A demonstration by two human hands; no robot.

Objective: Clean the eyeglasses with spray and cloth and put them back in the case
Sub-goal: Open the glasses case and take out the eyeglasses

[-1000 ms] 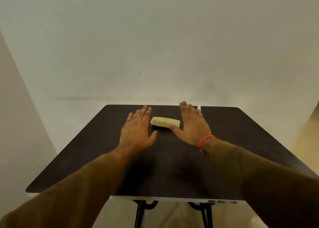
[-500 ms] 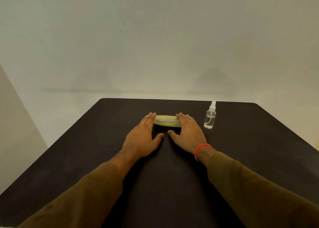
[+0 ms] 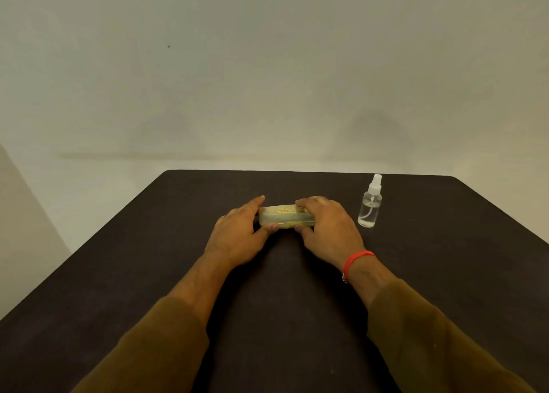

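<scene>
A closed, pale yellow translucent eyeglasses case (image 3: 284, 216) lies on the dark table (image 3: 297, 318), a little beyond its middle. My left hand (image 3: 237, 235) grips the case's left end, fingers over the top and thumb at the front. My right hand (image 3: 328, 229), with a red band at the wrist, grips the right end the same way. A small clear spray bottle (image 3: 370, 202) with a white nozzle stands upright to the right of the case, apart from my right hand. No eyeglasses and no cloth are visible.
A plain pale wall rises behind the table's far edge (image 3: 297, 171). The table's left edge runs diagonally down to the frame's left side.
The view has closed in on the table. Both hands went from lying flat beside the case to closing around its two ends.
</scene>
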